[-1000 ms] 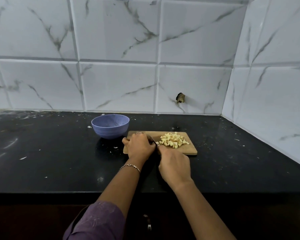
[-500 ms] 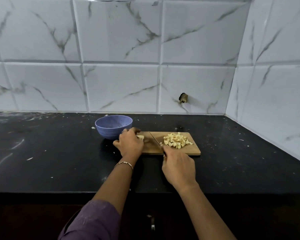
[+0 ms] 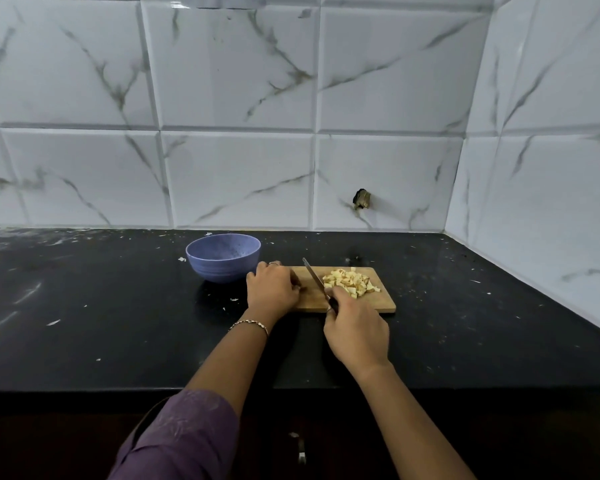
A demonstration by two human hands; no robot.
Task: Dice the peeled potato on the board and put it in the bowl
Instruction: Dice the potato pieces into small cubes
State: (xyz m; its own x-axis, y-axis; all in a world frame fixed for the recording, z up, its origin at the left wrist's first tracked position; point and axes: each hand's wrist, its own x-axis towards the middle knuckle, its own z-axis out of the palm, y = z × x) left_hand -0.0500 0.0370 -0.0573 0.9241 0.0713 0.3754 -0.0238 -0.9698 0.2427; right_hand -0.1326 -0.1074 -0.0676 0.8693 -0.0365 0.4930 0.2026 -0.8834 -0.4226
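Observation:
A small wooden cutting board (image 3: 378, 304) lies on the black counter. A heap of diced potato (image 3: 350, 283) sits on its right half. My right hand (image 3: 355, 329) grips a knife by its dark handle. The knife blade (image 3: 313, 276) slants up and to the left, above the board and just left of the heap. My left hand (image 3: 272, 289) rests on the board's left end with its fingers curled down over a remaining potato piece, which the hand hides. A blue bowl (image 3: 222, 257) stands just left of the board, behind my left hand.
The black counter (image 3: 101, 306) carries white specks and smears. A tiled wall runs along the back, and a second tiled wall (image 3: 551, 237) closes the right side. The counter's front edge lies below my forearms.
My left hand slid left off the board towards the bowl with a potato piece, then came back over the board's left end. The knife lifted clear of the heap.

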